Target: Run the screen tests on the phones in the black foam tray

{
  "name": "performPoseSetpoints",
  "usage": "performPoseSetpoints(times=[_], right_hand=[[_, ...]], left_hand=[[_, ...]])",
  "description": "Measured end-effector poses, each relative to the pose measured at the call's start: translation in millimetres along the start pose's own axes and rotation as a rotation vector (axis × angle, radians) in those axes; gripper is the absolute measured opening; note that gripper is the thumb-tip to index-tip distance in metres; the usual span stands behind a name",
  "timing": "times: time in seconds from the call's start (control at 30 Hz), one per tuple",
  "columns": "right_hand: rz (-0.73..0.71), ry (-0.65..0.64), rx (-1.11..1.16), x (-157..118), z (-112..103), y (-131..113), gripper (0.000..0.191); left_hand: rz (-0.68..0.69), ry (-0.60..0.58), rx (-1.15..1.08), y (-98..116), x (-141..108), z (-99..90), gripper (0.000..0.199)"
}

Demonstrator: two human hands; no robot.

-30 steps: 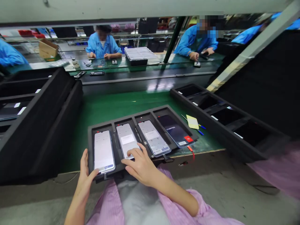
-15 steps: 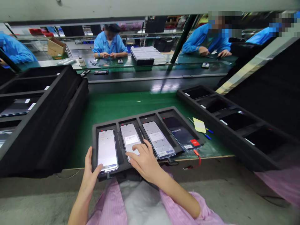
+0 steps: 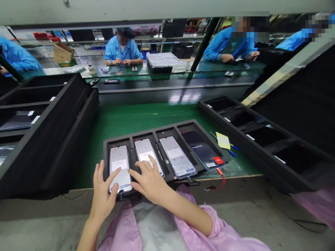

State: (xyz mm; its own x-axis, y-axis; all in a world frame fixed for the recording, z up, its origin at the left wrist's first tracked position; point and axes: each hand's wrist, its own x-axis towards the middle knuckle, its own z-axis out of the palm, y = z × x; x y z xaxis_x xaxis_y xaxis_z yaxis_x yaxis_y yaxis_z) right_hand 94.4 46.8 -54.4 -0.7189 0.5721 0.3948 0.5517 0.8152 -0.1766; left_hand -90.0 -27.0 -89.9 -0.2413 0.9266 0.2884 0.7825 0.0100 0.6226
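Green bench (image 3: pixel 172 113): at seven o'clock, left hand (image 3: pixel 103 191) and right hand (image 3: pixel 151 183) spread (neither pinching) over lit phones (image 3: pixel 123 177); apparent screen-tapping next needs light touch.

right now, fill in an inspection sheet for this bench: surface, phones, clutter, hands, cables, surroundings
Surface: green mat beneath the black tray.
Phones: four, in that tray; three screens bright, the rightmost phone dark with a red patch.
Clutter: yellow note over pens, right of the tray.
Hands: left hand spread over the leftmost phone; right hand over the second phone, fingertip contact unclear.
Cables: red cable below the rightmost phone; dark cable below the third phone.
Surroundings: side trays left and right; people in blue beyond.
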Motion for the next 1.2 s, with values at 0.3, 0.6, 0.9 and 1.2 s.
performPoseSetpoints(times=[0.3,0.6,0.9,1.2], right_hand=[[0.317,0.063,-0.02,-21,-11,39,0.034],[0.444,-0.026,-0.06,-24,-14,50,0.031],[0.749,0.137,-0.186,-59,-32,80,0.037],[0.739,0.162,-0.233,-70,-31,88,0.034]], left_hand=[[0.237,-0.171,0.297,-2,22,-3.6,0.061],[0.245,-0.076,0.281,-7,15,-0.5,0.065],[0.235,-0.044,0.213,-12,15,2.1,0.056],[0.204,-0.033,0.134,-12,15,3.2,0.046]])
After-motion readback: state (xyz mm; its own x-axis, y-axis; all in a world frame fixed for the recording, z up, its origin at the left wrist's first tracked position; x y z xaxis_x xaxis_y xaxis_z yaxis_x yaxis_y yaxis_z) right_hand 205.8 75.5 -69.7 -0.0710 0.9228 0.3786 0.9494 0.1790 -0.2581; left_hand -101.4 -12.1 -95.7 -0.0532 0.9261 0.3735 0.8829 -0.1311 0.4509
